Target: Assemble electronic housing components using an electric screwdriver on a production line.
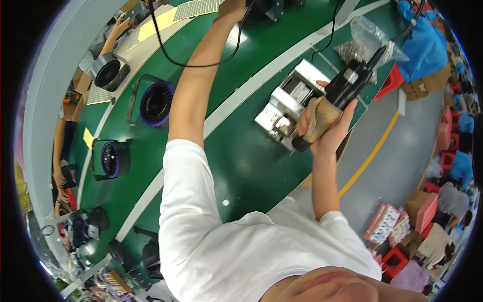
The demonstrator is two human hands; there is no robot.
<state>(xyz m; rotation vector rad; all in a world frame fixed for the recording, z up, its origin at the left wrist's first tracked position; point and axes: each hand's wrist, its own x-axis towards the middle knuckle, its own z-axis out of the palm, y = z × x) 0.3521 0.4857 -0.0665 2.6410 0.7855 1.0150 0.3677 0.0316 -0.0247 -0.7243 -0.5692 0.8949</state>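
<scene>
My right hand (322, 128) is wrapped round a black electric screwdriver (347, 83) with a tan wrapping round its lower part. The tool is tilted, its black nose low and its cord end up to the right. Just beside this hand, a white and metal box-like device, perhaps a screw feeder (285, 103), stands on the green table. My left arm stretches far forward to the top edge. There my left hand (232, 9) is next to a black housing (264, 9); its fingers are cut off by the frame, so their grip is hidden.
Black-framed round units (157, 103) with purple rims stand on the green table (241, 171) at left. A black cable (193, 65) loops over my left forearm. A clear bag of small metal parts (352, 50) lies far right. Other people's hands (118, 27) work across the line.
</scene>
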